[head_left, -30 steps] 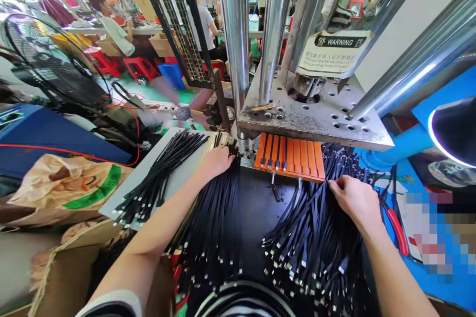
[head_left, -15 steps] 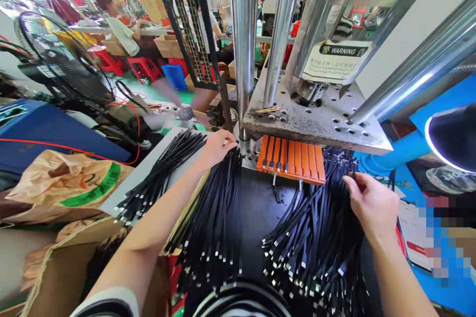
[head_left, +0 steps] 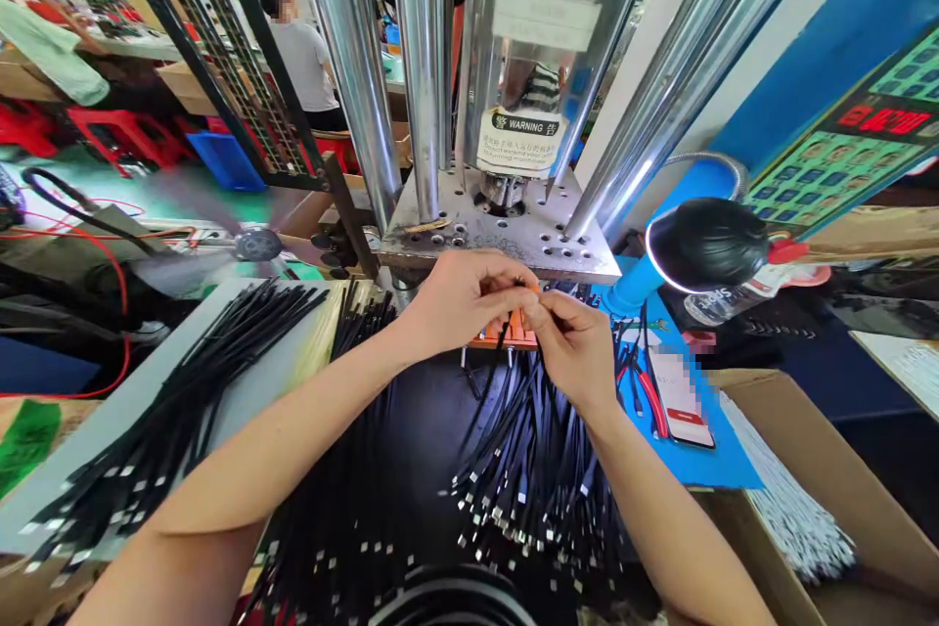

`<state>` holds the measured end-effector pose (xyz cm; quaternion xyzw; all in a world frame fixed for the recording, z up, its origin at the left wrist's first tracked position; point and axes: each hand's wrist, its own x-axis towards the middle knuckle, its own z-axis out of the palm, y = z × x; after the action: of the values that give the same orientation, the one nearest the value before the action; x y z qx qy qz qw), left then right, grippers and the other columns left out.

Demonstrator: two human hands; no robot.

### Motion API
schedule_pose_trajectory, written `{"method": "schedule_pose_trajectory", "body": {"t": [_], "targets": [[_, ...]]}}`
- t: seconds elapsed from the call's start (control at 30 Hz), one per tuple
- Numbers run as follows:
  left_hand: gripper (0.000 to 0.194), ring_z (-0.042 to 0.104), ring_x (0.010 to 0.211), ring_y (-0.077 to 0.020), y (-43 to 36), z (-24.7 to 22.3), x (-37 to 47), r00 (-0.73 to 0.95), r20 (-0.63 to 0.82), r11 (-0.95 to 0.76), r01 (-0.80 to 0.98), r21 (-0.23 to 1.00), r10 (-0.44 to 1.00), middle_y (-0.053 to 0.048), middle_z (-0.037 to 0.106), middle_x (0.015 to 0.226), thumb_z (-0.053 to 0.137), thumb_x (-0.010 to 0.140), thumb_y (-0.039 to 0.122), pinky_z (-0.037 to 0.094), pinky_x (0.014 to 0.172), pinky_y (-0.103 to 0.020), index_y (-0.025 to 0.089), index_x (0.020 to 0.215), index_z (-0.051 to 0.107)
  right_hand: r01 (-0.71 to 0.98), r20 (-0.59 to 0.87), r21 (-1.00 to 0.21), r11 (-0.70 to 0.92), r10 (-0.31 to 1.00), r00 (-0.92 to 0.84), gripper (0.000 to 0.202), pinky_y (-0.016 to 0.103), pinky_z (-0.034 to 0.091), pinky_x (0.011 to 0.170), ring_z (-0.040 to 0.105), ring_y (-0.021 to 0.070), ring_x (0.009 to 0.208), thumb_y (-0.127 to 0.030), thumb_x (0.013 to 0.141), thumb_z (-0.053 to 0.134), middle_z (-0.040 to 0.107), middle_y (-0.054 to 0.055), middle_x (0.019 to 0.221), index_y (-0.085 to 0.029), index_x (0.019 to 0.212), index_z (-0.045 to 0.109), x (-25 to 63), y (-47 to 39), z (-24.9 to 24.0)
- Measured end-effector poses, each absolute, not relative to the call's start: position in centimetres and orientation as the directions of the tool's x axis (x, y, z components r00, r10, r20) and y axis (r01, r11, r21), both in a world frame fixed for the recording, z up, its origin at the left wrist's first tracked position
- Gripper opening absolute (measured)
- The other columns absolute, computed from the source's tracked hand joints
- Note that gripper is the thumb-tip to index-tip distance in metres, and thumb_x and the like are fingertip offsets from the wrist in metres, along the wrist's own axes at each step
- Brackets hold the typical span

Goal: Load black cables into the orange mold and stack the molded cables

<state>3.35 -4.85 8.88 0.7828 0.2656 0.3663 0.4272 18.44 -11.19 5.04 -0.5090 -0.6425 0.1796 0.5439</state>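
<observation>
My left hand point(head_left: 469, 298) and my right hand point(head_left: 576, 342) meet in front of the press, both closed with fingertips pinched together. Between them shows the dark end of a black flat cable point(head_left: 520, 282), and a length of cable drops below my left fingers. Just behind and under the hands is an orange grooved block point(head_left: 522, 335), mostly covered by them. A pile of black cables point(head_left: 539, 440) with metal plug ends lies below my right hand. Another black cable bundle point(head_left: 367, 323) is partly hidden behind my left forearm.
The press's steel plate point(head_left: 499, 249) hangs above the block between metal columns. More black cables point(head_left: 183, 391) lie on a grey board at left. At right are a lamp point(head_left: 708, 240), a phone point(head_left: 682, 401), red-handled pliers point(head_left: 651, 401) and a carton of white cables point(head_left: 792, 499). A fan point(head_left: 258, 243) spins behind.
My left hand has moved right from the left bundle, and my right hand has moved left from the right pile. They now meet over the orange block. The view has turned right.
</observation>
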Motion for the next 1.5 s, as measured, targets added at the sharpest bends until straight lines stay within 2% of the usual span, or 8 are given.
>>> {"method": "schedule_pose_trajectory", "body": {"t": [0.17, 0.4, 0.63, 0.87, 1.0, 1.13, 1.33, 1.5], "targets": [[0.009, 0.057, 0.049, -0.0068, -4.8, 10.7, 4.8, 0.655, 0.265, -0.311, -0.048, 0.949, 0.708, -0.001, 0.065, 0.066, 0.066, 0.079, 0.022, 0.049, 0.048, -0.017, 0.014, 0.082, 0.066, 0.495, 0.614, -0.723, 0.481, 0.776, 0.143, 0.041, 0.024, 0.027, 0.050, 0.035, 0.0091, 0.053, -0.039, 0.098, 0.046, 0.042, -0.004, 0.058, -0.019, 0.062, 0.047, 18.6, -12.3, 5.2], [0.010, 0.060, 0.057, -0.0074, -4.9, 12.1, 5.5, 0.726, 0.366, -0.446, -0.090, 0.890, 0.583, 0.000, 0.065, 0.068, 0.063, 0.085, 0.025, 0.050, 0.053, -0.017, 0.015, 0.086, 0.067, 0.214, 0.483, -0.871, 0.443, 0.854, 0.197, 0.051, 0.027, 0.025, 0.050, 0.030, 0.0103, 0.052, -0.051, 0.100, 0.033, 0.033, -0.004, 0.055, -0.021, 0.059, 0.032, 19.0, -13.3, 3.3], [0.017, 0.060, 0.060, -0.0071, -4.7, 11.5, 6.1, 0.652, 0.479, -0.625, -0.008, 0.780, 0.589, -0.001, 0.064, 0.073, 0.060, 0.089, 0.029, 0.051, 0.056, -0.018, 0.014, 0.082, 0.065, 0.234, 0.466, -0.878, 0.418, 0.856, 0.222, 0.042, 0.026, 0.026, 0.051, 0.029, 0.0101, 0.055, -0.047, 0.094, 0.053, 0.034, -0.004, 0.060, -0.020, 0.063, 0.046, 18.7, -12.4, 3.9], [0.019, 0.059, 0.061, -0.0077, -3.5, 13.5, 6.1, 0.277, 0.783, -0.819, 0.027, 0.573, 0.557, 0.000, 0.058, 0.074, 0.059, 0.091, 0.027, 0.047, 0.054, -0.019, 0.016, 0.076, 0.058, 0.452, 0.288, -0.845, 0.286, 0.955, -0.066, 0.025, 0.025, 0.039, 0.057, 0.051, 0.0123, 0.061, -0.034, 0.086, 0.064, 0.062, 0.001, 0.070, -0.019, 0.065, 0.062, 19.6, -13.4, 1.6], [0.023, 0.064, 0.069, -0.0076, -3.2, 15.3, 5.9, 0.253, 0.850, -0.887, 0.128, 0.445, 0.462, 0.002, 0.054, 0.082, 0.047, 0.096, 0.033, 0.046, 0.058, -0.020, 0.018, 0.085, 0.062, 0.557, 0.285, -0.785, 0.271, 0.956, -0.063, 0.025, 0.024, 0.037, 0.054, 0.049, 0.0117, 0.055, -0.032, 0.080, 0.067, 0.059, -0.001, 0.060, -0.019, 0.060, 0.061, 20.1, -11.0, -1.1], [0.024, 0.066, 0.085, -0.0137, -3.8, 14.7, 5.2, 0.446, 0.803, -0.918, 0.165, 0.360, 0.395, 0.002, 0.057, 0.081, 0.048, 0.095, 0.042, 0.050, 0.065, -0.025, 0.025, 0.095, 0.065, 0.599, 0.330, -0.773, 0.208, 0.938, 0.101, 0.036, 0.024, 0.032, 0.048, 0.042, 0.0114, 0.047, -0.038, 0.075, 0.067, 0.048, -0.003, 0.047, -0.020, 0.049, 0.050, 20.6, -6.4, -2.1], [0.013, 0.062, 0.070, -0.0123, -3.7, 5.6, 3.4, 0.598, 0.600, -0.843, 0.300, 0.446, 0.531, 0.000, 0.062, 0.079, 0.066, 0.086, 0.026, 0.052, 0.066, -0.025, 0.017, 0.092, 0.058, 0.615, 0.327, -0.763, 0.199, 0.940, 0.101, 0.024, 0.024, 0.044, 0.058, 0.058, 0.0176, 0.064, -0.034, 0.078, 0.061, 0.064, 0.002, 0.058, -0.017, 0.061, 0.066, 20.9, -2.9, -1.7], [0.035, 0.054, 0.126, -0.0267, -3.8, -0.3, 1.8, 0.911, 0.146, -0.920, 0.370, 0.127, 0.387, -0.014, 0.060, 0.131, 0.066, 0.087, 0.024, 0.036, 0.111, -0.051, 0.016, 0.121, 0.058, 0.650, 0.260, -0.747, 0.137, 0.961, 0.096, 0.022, 0.023, 0.045, 0.059, 0.060, 0.0164, 0.061, -0.031, 0.077, 0.064, 0.064, 0.000, 0.055, -0.015, 0.062, 0.069, 20.9, -3.4, -2.1]]}}
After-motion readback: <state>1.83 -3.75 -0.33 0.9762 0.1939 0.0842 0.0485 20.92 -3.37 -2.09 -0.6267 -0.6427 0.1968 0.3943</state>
